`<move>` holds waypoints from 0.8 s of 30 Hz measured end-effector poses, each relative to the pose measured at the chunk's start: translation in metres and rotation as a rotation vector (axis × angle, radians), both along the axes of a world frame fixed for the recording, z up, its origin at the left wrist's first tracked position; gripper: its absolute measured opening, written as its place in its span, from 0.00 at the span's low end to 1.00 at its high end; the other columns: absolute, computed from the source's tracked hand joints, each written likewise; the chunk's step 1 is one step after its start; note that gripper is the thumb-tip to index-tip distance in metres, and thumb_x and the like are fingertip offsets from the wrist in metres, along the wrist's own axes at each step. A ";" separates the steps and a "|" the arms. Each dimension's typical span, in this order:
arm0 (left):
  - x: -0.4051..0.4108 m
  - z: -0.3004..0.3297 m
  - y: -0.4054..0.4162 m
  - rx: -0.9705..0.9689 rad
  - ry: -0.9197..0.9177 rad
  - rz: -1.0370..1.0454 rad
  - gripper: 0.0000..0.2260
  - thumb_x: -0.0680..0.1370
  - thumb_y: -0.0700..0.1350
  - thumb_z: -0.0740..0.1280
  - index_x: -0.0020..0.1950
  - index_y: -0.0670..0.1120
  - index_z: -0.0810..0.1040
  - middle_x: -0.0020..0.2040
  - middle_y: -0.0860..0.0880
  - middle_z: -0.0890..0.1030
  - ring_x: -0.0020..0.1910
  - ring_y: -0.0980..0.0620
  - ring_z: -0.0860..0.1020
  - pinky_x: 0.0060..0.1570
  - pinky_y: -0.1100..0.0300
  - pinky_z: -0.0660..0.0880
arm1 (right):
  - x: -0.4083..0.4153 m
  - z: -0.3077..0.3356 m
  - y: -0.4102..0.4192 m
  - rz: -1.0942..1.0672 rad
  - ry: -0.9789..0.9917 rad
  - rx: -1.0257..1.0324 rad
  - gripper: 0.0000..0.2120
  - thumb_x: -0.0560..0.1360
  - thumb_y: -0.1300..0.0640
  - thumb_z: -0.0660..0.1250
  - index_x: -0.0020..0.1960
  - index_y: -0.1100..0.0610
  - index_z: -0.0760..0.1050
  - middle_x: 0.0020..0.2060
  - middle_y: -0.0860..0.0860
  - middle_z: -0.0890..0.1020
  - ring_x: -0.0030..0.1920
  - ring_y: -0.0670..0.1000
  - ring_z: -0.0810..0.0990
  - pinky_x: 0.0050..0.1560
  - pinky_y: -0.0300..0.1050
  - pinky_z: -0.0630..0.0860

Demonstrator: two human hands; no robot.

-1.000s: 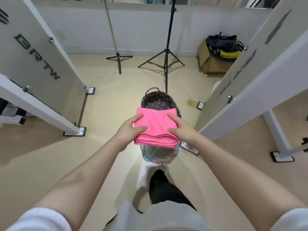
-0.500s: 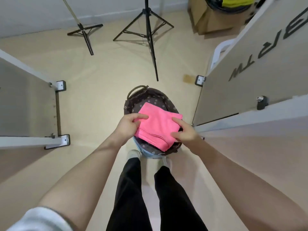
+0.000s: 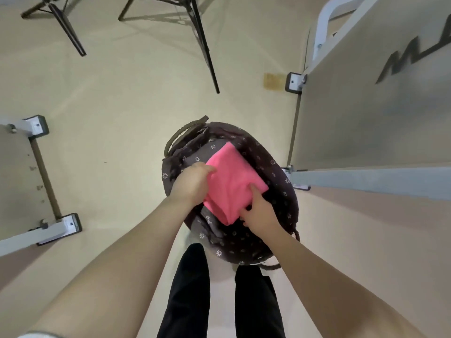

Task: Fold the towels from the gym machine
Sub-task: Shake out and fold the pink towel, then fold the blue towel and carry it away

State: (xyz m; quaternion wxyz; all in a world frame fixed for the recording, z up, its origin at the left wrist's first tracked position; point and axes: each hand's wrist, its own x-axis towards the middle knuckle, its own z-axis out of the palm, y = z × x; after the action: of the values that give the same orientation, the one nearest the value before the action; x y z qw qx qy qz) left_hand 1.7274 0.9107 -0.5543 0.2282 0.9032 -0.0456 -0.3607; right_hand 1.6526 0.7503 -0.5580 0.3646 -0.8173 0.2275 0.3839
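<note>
A folded pink towel (image 3: 233,181) is down inside the mouth of a dark fabric basket (image 3: 275,167) printed with small white flowers. My left hand (image 3: 191,182) grips the towel's left edge, fingers tucked under it. On the towel's near right corner my right hand (image 3: 258,213) holds it, thumb on top and fingers below. The basket stands on the floor just ahead of my feet. What lies under the towel in the basket is hidden.
White gym machine frames stand on both sides: a lettered panel and beam (image 3: 366,132) at the right, base feet (image 3: 61,226) at the left. Two black tripod stands (image 3: 205,50) are on the beige floor beyond the basket. My black-trousered legs (image 3: 192,289) are below.
Both hands have lowered the folded pink towel from above the basket down into its mouth. My head has tilted down and come closer to the basket.
</note>
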 end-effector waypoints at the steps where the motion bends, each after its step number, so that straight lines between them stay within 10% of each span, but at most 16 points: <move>1: 0.001 -0.003 0.001 0.039 0.007 -0.036 0.27 0.71 0.28 0.56 0.68 0.47 0.72 0.64 0.43 0.72 0.64 0.41 0.71 0.62 0.51 0.70 | 0.001 -0.003 0.001 0.022 0.000 -0.029 0.30 0.76 0.59 0.61 0.75 0.56 0.54 0.48 0.59 0.80 0.47 0.59 0.80 0.47 0.49 0.75; 9: -0.007 -0.001 -0.011 0.147 -0.237 -0.067 0.15 0.79 0.42 0.58 0.66 0.42 0.68 0.70 0.42 0.66 0.68 0.44 0.65 0.66 0.52 0.59 | 0.014 0.014 -0.005 0.258 0.055 -0.262 0.22 0.77 0.50 0.57 0.67 0.60 0.62 0.53 0.59 0.78 0.53 0.62 0.79 0.49 0.51 0.75; 15: -0.026 0.014 0.009 0.337 0.024 -0.394 0.39 0.67 0.55 0.74 0.70 0.43 0.60 0.70 0.44 0.63 0.71 0.42 0.62 0.68 0.51 0.61 | 0.007 0.046 -0.009 0.334 0.060 -0.173 0.22 0.78 0.52 0.59 0.66 0.62 0.58 0.50 0.57 0.79 0.48 0.58 0.79 0.43 0.50 0.74; 24: -0.019 0.138 0.013 -0.024 0.057 -0.236 0.15 0.79 0.42 0.59 0.65 0.42 0.73 0.60 0.41 0.79 0.58 0.42 0.76 0.57 0.56 0.71 | -0.005 0.161 -0.020 -0.240 -0.150 -0.014 0.19 0.75 0.60 0.61 0.65 0.59 0.66 0.50 0.58 0.80 0.46 0.56 0.80 0.52 0.45 0.74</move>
State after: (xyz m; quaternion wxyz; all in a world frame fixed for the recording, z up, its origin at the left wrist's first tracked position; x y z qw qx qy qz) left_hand 1.7087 0.9235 -0.4162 0.1963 0.8781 -0.1495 -0.4099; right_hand 1.6478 0.7301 -0.3970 0.4181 -0.8131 0.2986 0.2737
